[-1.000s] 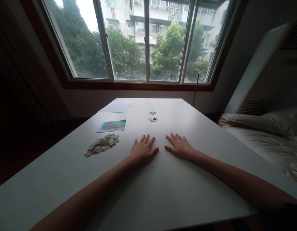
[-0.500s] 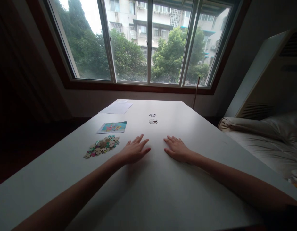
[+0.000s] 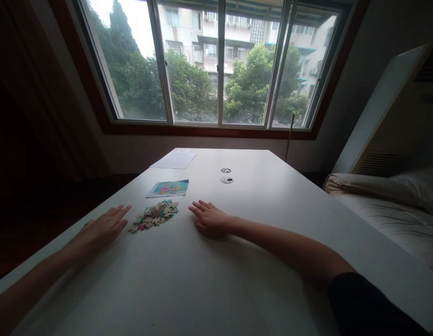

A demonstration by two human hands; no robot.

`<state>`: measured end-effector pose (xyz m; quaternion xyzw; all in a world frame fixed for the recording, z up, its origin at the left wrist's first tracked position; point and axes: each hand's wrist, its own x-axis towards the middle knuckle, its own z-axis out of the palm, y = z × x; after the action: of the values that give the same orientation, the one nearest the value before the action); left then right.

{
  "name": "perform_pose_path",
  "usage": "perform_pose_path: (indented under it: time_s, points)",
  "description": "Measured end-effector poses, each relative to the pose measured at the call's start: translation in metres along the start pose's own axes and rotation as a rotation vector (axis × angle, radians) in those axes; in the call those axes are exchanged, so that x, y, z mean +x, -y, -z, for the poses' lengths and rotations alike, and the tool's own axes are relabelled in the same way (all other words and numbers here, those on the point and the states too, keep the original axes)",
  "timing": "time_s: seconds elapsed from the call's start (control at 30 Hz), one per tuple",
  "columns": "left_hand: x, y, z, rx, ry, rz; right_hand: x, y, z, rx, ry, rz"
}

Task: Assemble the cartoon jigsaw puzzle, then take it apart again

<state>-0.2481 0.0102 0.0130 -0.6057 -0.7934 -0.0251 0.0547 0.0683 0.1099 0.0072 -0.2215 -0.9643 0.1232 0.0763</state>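
Observation:
A pile of jigsaw puzzle pieces (image 3: 155,216) lies on the left part of the white table (image 3: 188,289), some showing bare backs and others teal or pink. Left of the pile, apart from it, is my left hand (image 3: 104,227), open with its fingers stretched toward the pieces. My right hand (image 3: 209,219) is to the right of the pile, palm down with its fingers extended, and holds nothing. Just beyond the pile lies a colourful picture card (image 3: 167,188) with a blue-green background.
Two small round items stand out farther along the table: a pale disc with a dark spot (image 3: 227,179) and a patterned disc (image 3: 226,171). A white sheet of paper (image 3: 174,159) lies at the far left. Beyond the table's right edge is a cushioned seat (image 3: 384,205).
My left hand has moved left across to the far side of the puzzle pile. My right hand has also shifted left, toward the pile. The view has tilted slightly.

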Motion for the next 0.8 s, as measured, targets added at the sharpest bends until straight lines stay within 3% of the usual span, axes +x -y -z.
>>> perform_pose_path:
  time_s: [0.13,0.37,0.5,0.63,0.8]
  points:
    - [0.0,0.004,-0.009,-0.042,0.072,-0.098,0.03,0.011,-0.007,0.017,-0.039,0.059]
    - [0.007,-0.022,-0.022,-0.081,0.067,-0.226,0.072,0.015,-0.02,0.049,-0.109,0.08]
    - [0.016,-0.034,-0.026,-0.086,0.058,-0.292,0.092,0.01,-0.022,0.026,-0.05,0.176]
    - [0.022,-0.036,-0.025,-0.087,0.071,-0.348,0.105,0.007,-0.021,0.012,0.045,0.17]
    - [0.023,-0.036,-0.024,-0.102,0.062,-0.385,0.105,0.01,-0.021,0.001,0.053,0.18]
